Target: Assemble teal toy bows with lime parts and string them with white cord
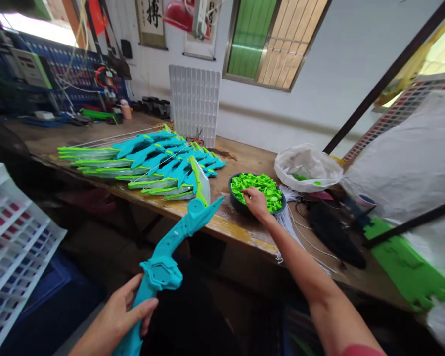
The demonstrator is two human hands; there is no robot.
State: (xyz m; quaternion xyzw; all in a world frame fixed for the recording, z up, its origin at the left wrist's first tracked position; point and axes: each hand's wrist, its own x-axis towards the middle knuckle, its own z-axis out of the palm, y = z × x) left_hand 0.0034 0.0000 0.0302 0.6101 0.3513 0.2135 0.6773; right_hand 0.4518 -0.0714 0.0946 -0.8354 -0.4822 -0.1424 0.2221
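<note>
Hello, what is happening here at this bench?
A person stands at a wooden workbench. The left hand holds a teal toy bow by its grip. The right hand reaches into a dark bowl of small green plastic pieces. A pile of teal and green bows lies farther along the bench.

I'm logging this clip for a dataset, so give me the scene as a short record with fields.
left hand: grips a teal toy bow by its handle, tip towards the bench
right hand: fingers in a dark bowl of green plastic pieces
workbench: wooden, worn
pile: finished teal-and-green bows stacked left of the bowl
behind bowl: white plastic bag
</note>
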